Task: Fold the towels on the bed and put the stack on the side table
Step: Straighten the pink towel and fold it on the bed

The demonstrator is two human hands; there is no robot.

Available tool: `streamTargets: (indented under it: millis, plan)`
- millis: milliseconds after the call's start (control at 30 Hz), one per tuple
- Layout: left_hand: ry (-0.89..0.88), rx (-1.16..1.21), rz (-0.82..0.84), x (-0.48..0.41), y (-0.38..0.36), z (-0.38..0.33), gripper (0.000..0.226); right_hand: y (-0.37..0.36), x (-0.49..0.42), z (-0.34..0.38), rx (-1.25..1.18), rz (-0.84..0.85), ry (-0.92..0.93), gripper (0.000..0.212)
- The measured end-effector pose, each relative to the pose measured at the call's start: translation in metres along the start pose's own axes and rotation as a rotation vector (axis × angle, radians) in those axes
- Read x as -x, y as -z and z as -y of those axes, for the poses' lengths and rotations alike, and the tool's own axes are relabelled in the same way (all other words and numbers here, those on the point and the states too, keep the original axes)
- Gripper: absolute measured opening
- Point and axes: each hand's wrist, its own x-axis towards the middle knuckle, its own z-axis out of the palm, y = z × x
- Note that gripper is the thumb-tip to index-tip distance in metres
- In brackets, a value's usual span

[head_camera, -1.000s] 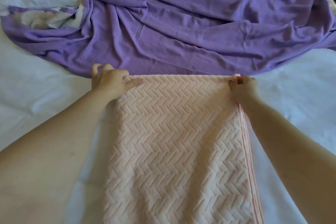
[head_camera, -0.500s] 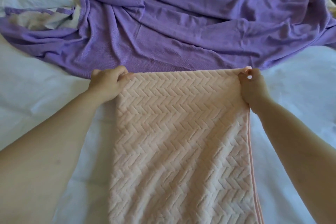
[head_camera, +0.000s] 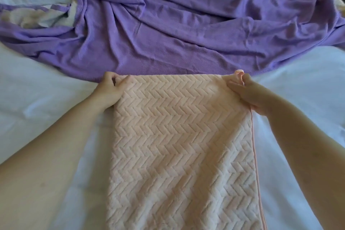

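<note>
Crumpled purple towel [head_camera: 177,30] just beyond pink towel [head_camera: 183,145], white bedsheet [head_camera: 37,89]

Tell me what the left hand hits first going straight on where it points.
The crumpled purple cloth, just beyond the left hand, which grips the pink towel by its corner; depth there is unclear.

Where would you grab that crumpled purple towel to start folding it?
Probably the purple towel by its near hem, coming from the person's side. That edge lies flat and fairly straight just beyond the pink towel; the rest is bunched into ridges, corners hard to find.
</note>
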Motion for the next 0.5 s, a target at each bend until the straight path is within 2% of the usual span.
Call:
streamTargets:
  millis: [67,100,167,233,333,400,467,500]
  plan:
    - [-0.029,0.057,-0.009,0.003,0.000,-0.001,0.033,0.008,0.001,0.004,-0.160,0.111,-0.032,0.038]
    - [-0.079,0.077,-0.065,0.004,0.002,-0.003,0.028,0.011,-0.002,0.005,-0.201,0.087,0.005,0.040]
    - [-0.197,0.086,-0.200,0.006,0.007,-0.010,0.027,0.013,-0.007,0.007,-0.198,-0.112,0.158,0.038]
    - [-0.264,0.025,-0.276,0.006,0.006,-0.015,0.031,0.005,-0.013,0.008,-0.053,-0.365,0.282,0.027]
    - [-0.274,-0.151,-0.302,0.012,-0.002,-0.020,0.045,-0.016,-0.019,0.002,0.243,-0.592,0.321,0.035]
    - [-0.407,-0.322,-0.394,0.030,-0.006,-0.028,0.049,-0.031,-0.005,0.001,0.295,-0.669,0.343,0.049]
    - [-0.666,-0.484,-0.401,0.059,-0.017,-0.030,0.044,-0.056,0.025,-0.004,0.414,-0.655,0.551,0.052]
    - [-0.782,-0.560,-0.333,0.079,-0.026,-0.026,0.043,-0.073,0.043,-0.012,0.495,-0.588,0.656,0.051]
